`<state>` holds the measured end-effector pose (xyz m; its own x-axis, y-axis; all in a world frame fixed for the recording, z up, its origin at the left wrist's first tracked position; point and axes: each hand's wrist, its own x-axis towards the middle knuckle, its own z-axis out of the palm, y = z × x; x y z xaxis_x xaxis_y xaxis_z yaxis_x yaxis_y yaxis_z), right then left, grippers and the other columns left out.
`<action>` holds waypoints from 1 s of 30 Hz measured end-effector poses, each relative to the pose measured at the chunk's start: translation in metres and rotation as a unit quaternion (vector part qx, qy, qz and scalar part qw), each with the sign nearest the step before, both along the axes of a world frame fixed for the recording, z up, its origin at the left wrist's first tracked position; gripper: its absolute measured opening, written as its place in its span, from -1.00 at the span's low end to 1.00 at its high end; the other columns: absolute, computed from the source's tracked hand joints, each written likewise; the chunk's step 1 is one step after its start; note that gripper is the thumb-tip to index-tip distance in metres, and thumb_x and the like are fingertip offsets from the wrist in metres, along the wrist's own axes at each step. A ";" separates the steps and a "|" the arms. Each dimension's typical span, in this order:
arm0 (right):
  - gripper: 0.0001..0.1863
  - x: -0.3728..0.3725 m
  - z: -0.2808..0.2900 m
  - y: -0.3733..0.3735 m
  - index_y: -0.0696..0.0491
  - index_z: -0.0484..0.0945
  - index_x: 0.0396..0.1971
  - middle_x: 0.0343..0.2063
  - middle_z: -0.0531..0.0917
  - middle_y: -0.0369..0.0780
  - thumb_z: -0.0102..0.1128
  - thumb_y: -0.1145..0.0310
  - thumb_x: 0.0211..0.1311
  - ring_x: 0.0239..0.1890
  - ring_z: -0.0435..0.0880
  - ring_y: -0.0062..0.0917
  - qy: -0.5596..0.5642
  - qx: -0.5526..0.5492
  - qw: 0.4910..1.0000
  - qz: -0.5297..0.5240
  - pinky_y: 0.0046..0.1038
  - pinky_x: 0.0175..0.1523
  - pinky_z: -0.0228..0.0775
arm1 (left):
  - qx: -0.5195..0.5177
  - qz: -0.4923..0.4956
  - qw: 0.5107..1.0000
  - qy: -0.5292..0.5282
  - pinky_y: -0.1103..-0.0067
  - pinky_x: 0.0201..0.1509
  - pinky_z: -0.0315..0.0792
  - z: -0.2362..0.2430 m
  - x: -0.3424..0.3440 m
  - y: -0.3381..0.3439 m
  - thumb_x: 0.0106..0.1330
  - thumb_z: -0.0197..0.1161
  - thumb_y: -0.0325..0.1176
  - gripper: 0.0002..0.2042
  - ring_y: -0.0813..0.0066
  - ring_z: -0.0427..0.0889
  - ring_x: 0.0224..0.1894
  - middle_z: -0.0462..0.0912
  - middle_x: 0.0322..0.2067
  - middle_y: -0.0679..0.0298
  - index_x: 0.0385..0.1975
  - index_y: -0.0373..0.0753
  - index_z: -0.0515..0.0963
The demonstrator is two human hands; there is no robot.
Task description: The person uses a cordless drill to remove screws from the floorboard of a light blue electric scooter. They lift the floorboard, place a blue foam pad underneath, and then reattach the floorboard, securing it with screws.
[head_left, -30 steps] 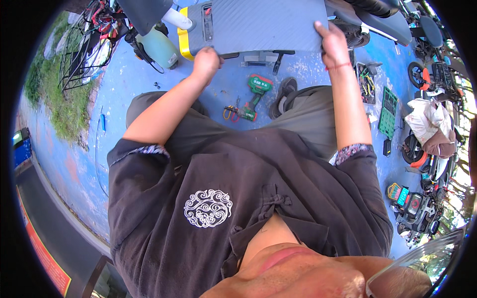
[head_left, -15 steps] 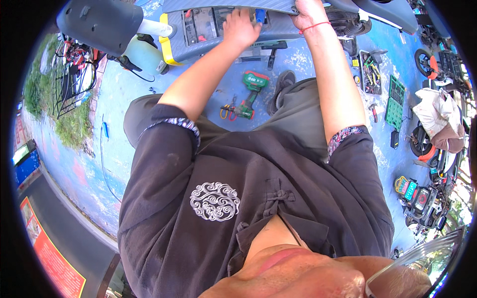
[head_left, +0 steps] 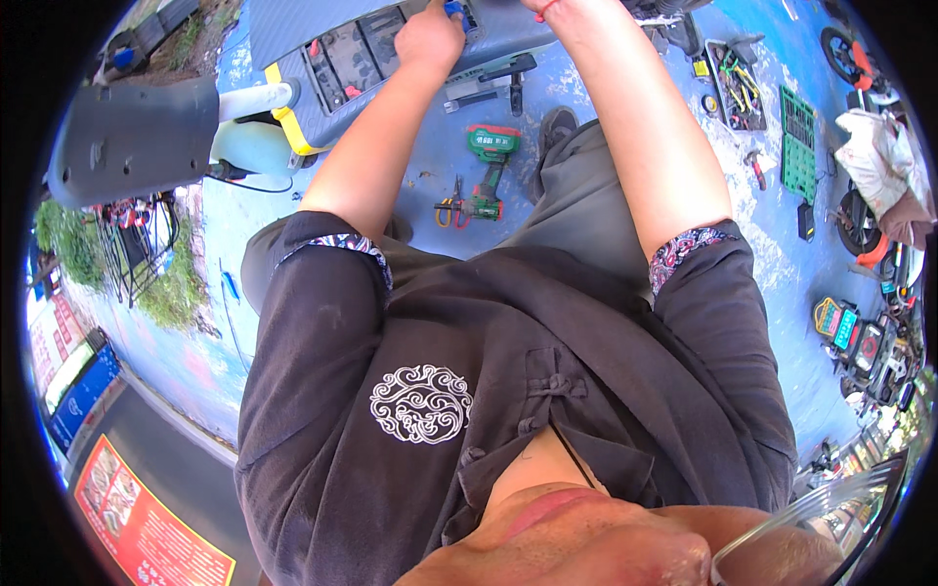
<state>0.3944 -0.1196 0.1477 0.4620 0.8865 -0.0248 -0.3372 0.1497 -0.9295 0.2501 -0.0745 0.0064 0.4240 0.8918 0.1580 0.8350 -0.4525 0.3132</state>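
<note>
At the top of the view, my left hand (head_left: 428, 41) is over the open floorboard compartment of a grey electric scooter (head_left: 327, 115). Its fingers are curled at a blue plug (head_left: 453, 9) and look closed on it, though the upper edge cuts off the tips. Black batteries (head_left: 357, 57) with small red caps lie in the compartment beside that hand. A lifted grey ribbed cover (head_left: 293, 24) rises over its far side. My right hand (head_left: 540, 8), below a red wrist cord, is mostly out of view, so its fingers are hidden.
On the blue floor lie a green-and-red cordless drill (head_left: 491, 161), pliers (head_left: 451, 207), a tool tray (head_left: 738, 86), a green socket case (head_left: 798, 144) and a screwdriver (head_left: 756, 171). The scooter's dark seat (head_left: 137, 142) juts out at left. Parked motorbikes (head_left: 860, 342) line the right.
My view has shifted, so the scooter sits lower and further left. My left hand has gone from spread fingers beside the blue plug to curled at it. My right hand has mostly left the view.
</note>
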 end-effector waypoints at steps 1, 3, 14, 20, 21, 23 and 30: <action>-0.72 -0.001 0.004 -0.002 0.22 0.68 -0.03 -0.20 0.74 -0.23 0.27 0.43 0.32 -0.19 0.64 -0.49 -0.001 0.006 1.000 0.001 -0.42 -0.04 0.44 | -0.014 -0.005 1.000 0.024 0.13 -0.09 0.62 0.002 0.003 0.004 0.29 0.11 -0.32 -0.73 -0.05 0.76 -0.22 0.75 -0.33 -0.08 -0.14 -0.28 0.65; -0.72 0.000 0.007 -0.003 0.24 0.68 -0.03 -0.19 0.75 -0.22 0.27 0.43 0.32 -0.18 0.64 -0.48 -0.011 -0.013 1.000 -0.004 -0.42 -0.03 0.43 | 0.008 -0.031 0.999 0.041 0.16 -0.07 0.62 0.008 0.011 0.001 0.31 0.09 -0.33 -0.74 -0.02 0.77 -0.20 0.76 -0.30 -0.07 -0.18 -0.28 0.67; -0.73 0.014 -0.026 -0.014 0.25 0.69 -0.09 -0.26 0.74 -0.19 0.28 0.40 0.32 -0.27 0.63 -0.50 -0.043 -0.063 0.997 -0.032 -0.40 -0.14 0.44 | -0.111 -0.086 0.988 0.069 -0.02 0.53 0.06 0.002 0.025 -0.008 0.44 -0.04 -0.18 -0.55 -0.07 0.30 0.46 0.48 0.29 -0.18 0.15 -0.33 0.56; -0.71 0.004 -0.025 -0.012 0.29 0.68 -0.08 -0.24 0.75 -0.14 0.28 0.38 0.34 -0.23 0.68 -0.45 -0.055 -0.064 0.996 -0.035 -0.38 -0.10 0.49 | 0.025 -0.174 0.984 0.025 0.01 0.47 0.13 -0.073 0.012 0.044 0.46 0.02 0.03 -0.44 -0.12 0.34 0.41 0.44 0.31 -0.14 0.27 -0.27 0.45; -0.70 0.008 -0.027 -0.014 0.30 0.67 -0.08 -0.24 0.75 -0.14 0.28 0.38 0.34 -0.23 0.68 -0.45 -0.063 -0.066 0.995 -0.037 -0.37 -0.10 0.49 | 0.020 -0.160 0.987 0.023 0.03 0.41 0.25 -0.056 0.014 0.027 0.48 0.02 0.03 -0.47 -0.12 0.45 0.34 0.55 0.22 -0.13 0.20 -0.28 0.51; -0.67 0.006 -0.023 -0.011 0.31 0.66 -0.06 -0.24 0.76 -0.12 0.28 0.36 0.33 -0.21 0.69 -0.42 -0.068 -0.060 0.996 -0.015 -0.36 -0.08 0.50 | 0.104 -0.152 0.983 -0.025 -0.01 0.45 0.13 -0.045 0.000 0.012 0.48 0.04 0.03 -0.46 -0.11 0.33 0.42 0.48 0.30 -0.10 0.26 -0.25 0.45; -0.61 -0.002 -0.054 -0.007 0.29 0.66 -0.04 -0.24 0.77 -0.07 0.32 0.29 0.28 -0.17 0.72 -0.33 -0.163 -0.112 0.980 -0.008 -0.30 -0.04 0.52 | 0.015 -0.218 0.971 0.097 0.07 0.34 0.31 0.012 -0.124 -0.052 0.33 0.30 -0.16 -0.50 -0.03 0.45 0.25 0.51 0.16 0.00 0.22 -0.24 0.48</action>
<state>0.3920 -0.1270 0.0934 0.4921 0.8681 -0.0656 -0.0153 -0.0668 -0.9976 0.1263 -0.1268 0.0188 0.7843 0.6175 0.0603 0.6044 -0.7824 0.1502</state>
